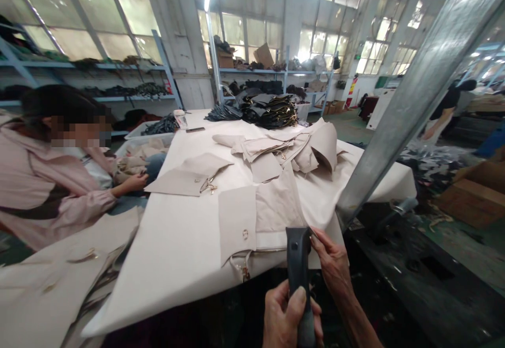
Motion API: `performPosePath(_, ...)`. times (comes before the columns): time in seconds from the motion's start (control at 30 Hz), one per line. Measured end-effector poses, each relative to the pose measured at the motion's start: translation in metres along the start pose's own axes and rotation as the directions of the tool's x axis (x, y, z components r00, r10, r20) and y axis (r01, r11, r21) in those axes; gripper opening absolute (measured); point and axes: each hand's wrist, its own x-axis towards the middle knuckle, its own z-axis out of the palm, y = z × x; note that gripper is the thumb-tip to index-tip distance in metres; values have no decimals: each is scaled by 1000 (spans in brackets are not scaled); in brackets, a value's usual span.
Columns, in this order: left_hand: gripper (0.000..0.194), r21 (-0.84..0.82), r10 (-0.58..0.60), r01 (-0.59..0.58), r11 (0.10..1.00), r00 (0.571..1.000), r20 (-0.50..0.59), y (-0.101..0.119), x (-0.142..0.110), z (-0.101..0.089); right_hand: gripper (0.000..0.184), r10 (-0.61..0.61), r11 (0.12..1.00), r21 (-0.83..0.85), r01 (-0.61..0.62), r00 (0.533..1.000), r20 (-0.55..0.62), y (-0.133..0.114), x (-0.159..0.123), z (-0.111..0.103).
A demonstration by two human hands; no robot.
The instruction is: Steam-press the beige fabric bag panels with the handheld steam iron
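My left hand (282, 316) is wrapped round the grip of a black handheld tool (299, 264), thumb on its near face. The tool's head lies over the right end of a beige bag piece (276, 211) at the table's front edge. My right hand (333, 264) pinches the edge of that piece beside the tool's head; its fingertips are partly hidden. A flap with a small metal fitting (245, 234) forms the left part of the piece, and a zipper (270, 249) runs along its near edge. A metal clasp (245, 272) hangs below.
Another beige piece (189, 174) lies further left, and a pile of beige pieces (292, 151) behind. Black pieces (268, 110) are stacked at the back. A slanted metal post (402, 101) rises at the right. A co-worker (59, 169) sits at the left by more beige pieces (71, 269).
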Motion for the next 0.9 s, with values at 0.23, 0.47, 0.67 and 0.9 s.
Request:
performPosePath(0.23,47,46,68,-67,997,998,-5,10,16,3,30,128,959,258,-115,991,-32,16,-4,6)
performPosePath(0.47,45,102,134,-114,988,966,-221,23,20,0,40,184,967,211,-143,965,-189,18,-7,-7)
performPosePath(0.67,47,85,157,-143,986,969,-190,29,13,2,36,157,887,-446,-123,987,40,-11,-47,-17)
performPosePath(0.9,44,327,259,-216,920,962,-92,28,1,-2,34,214,852,-523,10,906,365,-46,-64,10)
